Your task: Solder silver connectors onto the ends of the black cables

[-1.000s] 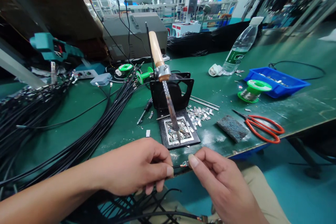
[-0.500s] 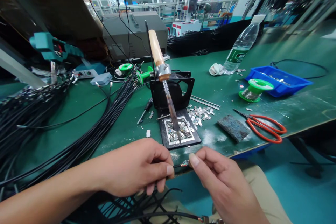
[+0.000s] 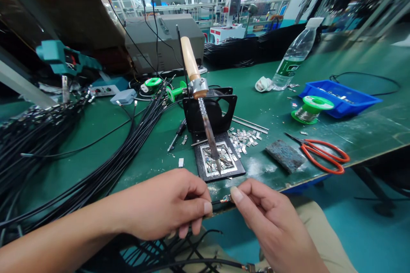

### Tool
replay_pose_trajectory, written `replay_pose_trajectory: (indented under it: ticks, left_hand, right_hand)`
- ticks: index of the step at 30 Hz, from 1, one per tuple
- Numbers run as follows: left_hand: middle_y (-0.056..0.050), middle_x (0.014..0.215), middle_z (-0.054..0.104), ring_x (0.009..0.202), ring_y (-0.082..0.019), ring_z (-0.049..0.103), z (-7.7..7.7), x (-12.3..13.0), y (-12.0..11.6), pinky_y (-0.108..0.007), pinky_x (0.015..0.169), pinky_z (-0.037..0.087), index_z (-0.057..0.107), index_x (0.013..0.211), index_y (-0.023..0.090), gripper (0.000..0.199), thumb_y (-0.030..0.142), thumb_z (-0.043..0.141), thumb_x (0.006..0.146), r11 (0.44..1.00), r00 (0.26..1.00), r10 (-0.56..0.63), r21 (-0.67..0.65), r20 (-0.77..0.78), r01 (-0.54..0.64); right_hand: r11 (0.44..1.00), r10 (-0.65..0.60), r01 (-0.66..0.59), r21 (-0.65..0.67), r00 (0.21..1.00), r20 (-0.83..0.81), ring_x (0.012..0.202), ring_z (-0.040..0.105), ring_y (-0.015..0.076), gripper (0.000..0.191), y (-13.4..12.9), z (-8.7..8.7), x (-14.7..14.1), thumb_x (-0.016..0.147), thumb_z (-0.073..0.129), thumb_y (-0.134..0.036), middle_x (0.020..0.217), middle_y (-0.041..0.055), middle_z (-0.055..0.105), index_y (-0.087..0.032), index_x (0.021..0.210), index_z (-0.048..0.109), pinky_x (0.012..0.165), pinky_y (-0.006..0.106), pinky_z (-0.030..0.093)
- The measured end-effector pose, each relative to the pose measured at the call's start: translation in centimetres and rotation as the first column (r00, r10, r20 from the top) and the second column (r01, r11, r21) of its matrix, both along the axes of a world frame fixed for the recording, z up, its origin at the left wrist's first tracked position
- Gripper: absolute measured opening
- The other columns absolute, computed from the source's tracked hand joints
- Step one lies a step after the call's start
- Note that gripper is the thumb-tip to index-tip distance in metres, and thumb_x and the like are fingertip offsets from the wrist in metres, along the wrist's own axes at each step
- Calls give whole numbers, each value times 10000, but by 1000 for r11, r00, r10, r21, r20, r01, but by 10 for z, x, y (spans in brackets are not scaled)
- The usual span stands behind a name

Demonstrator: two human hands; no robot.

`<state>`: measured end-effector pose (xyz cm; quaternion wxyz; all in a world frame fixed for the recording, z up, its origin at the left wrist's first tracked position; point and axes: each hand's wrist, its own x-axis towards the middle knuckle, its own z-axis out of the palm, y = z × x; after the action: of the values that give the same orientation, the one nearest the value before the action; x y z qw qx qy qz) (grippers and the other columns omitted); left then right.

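Note:
My left hand [image 3: 179, 204] is closed round a black cable [image 3: 216, 202] near its stripped end, low in front of the bench edge. My right hand [image 3: 265, 213] pinches the small metal connector [image 3: 226, 198] at the tip of that cable; thumb and finger hide much of it. Just beyond my hands, a soldering iron [image 3: 207, 123] with a wooden handle is clamped tip-down over a black base. Under its tip lies a white-rimmed tray [image 3: 205, 173] of small metal bits. Several loose metal connector pieces [image 3: 245, 138] are scattered beside the base.
Bundled black cables [image 3: 128, 158] spread over the left side. To the right lie a grey abrasive block [image 3: 284, 155], orange-handled scissors [image 3: 323, 153], a solder spool [image 3: 310, 111], a blue bin [image 3: 342, 98] and a water bottle [image 3: 293, 59]. A black fan frame [image 3: 209, 113] stands behind the iron.

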<state>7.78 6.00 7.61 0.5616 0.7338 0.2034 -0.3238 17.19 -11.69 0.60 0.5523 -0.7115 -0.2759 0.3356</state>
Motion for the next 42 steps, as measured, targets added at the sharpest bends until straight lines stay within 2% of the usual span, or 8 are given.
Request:
replay_pose_trajectory:
  ticks: [10,14,18,23,28,33,38,42]
  left_hand:
    - [3,748,621,571,-54,495,0,-2,-2,-133,524,409,560,799,141,245,333,534,948,999,1000,4,-34,21,-3]
    - [8,819,642,575,-48,502,-3,-2,-6,-122,484,370,617,932,147,236,381,622,910,988,985,152,-56,84,-147]
    - [50,673,562,522,-39,449,-7,-4,-11,-123,468,345,654,883,132,281,381,761,807,946,944,311,-134,110,-296]
    - [92,549,421,494,-34,297,-13,-5,-14,-136,458,252,687,839,130,225,314,799,773,927,919,368,-130,139,-352]
    - [76,590,424,555,-50,268,-13,-3,-16,-164,502,231,714,826,113,229,329,775,779,921,905,388,-87,171,-379]
    - [71,605,466,532,-47,288,-16,-1,-18,-182,493,213,656,767,132,226,347,708,814,908,898,419,-48,133,-416]
    - [113,468,319,428,-40,186,-19,1,-19,-204,443,115,575,723,165,259,374,697,813,887,888,457,-105,54,-450]
    - [112,476,319,431,-37,178,-17,3,-18,-200,429,94,578,723,163,252,365,709,797,878,881,470,-129,52,-461]
  right_hand:
    - [1000,-2,3,-21,1000,22,557,332,75,553,-2,-1,1,898,533,-652,598,-16,388,-140,691,552,475,162,328]
    - [1000,4,-3,-27,999,36,597,411,91,528,-4,0,-1,927,516,-626,645,21,493,-137,745,592,504,167,377]
    - [999,-38,36,13,992,117,559,424,86,484,-6,-2,-3,942,533,-576,616,14,502,-146,733,608,486,156,398]
    - [992,-122,117,44,982,141,551,417,74,456,-10,-9,-10,949,563,-566,617,-2,508,-162,750,638,490,144,374]
    - [991,-131,126,40,975,177,570,430,91,379,-15,-8,-14,957,563,-561,648,-34,453,-195,1048,602,527,169,414]
    - [979,-201,176,100,892,405,595,469,84,248,-24,-5,-8,1047,453,-399,693,-22,505,-207,931,558,560,153,423]
    - [988,-135,64,138,785,604,612,530,71,176,-25,-8,4,1018,535,-282,726,-14,563,-199,880,607,581,137,455]
    - [964,-181,-2,265,727,662,757,605,92,100,-18,-7,8,962,615,-190,859,27,605,-196,865,639,670,156,502]
